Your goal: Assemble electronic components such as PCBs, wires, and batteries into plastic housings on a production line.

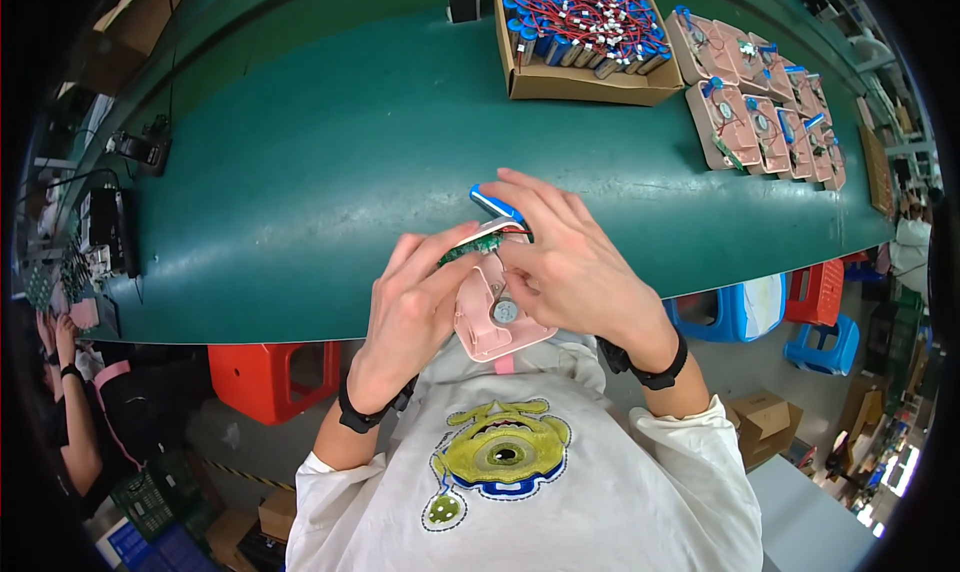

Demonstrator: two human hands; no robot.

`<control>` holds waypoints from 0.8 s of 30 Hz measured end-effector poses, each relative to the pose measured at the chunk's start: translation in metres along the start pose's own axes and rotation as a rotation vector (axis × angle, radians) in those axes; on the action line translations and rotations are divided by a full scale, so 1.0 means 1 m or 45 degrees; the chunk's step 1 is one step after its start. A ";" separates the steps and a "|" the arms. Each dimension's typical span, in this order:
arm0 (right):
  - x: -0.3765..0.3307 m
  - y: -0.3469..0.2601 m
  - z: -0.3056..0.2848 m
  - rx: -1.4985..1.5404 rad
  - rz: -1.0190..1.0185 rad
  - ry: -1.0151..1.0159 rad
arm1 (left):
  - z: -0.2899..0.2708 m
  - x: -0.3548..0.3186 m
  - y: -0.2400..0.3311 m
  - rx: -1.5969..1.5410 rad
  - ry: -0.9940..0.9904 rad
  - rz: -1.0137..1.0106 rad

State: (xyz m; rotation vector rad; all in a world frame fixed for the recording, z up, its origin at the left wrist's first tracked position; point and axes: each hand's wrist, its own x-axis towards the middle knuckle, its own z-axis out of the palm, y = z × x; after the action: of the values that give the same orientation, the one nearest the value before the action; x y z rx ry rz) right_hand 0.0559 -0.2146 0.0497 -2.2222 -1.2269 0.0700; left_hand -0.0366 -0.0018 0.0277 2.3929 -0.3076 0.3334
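Observation:
A pink plastic housing [492,320] with a small round metal part in it is held over the near edge of the green belt [300,172]. My left hand [410,312] grips its left side, thumb by a green circuit board [462,249]. From the right, my right hand [570,257] covers the top of the housing, and its fingers press on a blue cylindrical battery [497,205] with red wires. Both wrists wear black bands.
A cardboard box [585,80] of blue batteries with red wires stands at the far side. Several pink housings [765,117] with batteries lie in rows to its right. Red and blue stools [270,372] stand under the belt. Another person [70,392] works at the left.

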 end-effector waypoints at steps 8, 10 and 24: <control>0.006 -0.009 0.005 0.024 0.000 0.214 | -0.001 0.002 -0.002 -0.034 -0.020 -0.010; 0.003 -0.007 -0.003 0.481 0.085 0.297 | 0.000 0.001 -0.004 -0.042 -0.008 -0.030; -0.001 0.048 0.015 0.364 0.036 0.003 | -0.014 -0.001 -0.008 -0.204 -0.053 -0.054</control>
State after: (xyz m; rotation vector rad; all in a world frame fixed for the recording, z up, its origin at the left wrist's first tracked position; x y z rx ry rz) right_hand 0.0869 -0.2272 0.0120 -1.9903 -1.1083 0.2386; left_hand -0.0375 0.0136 0.0333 2.2477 -0.2912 0.2307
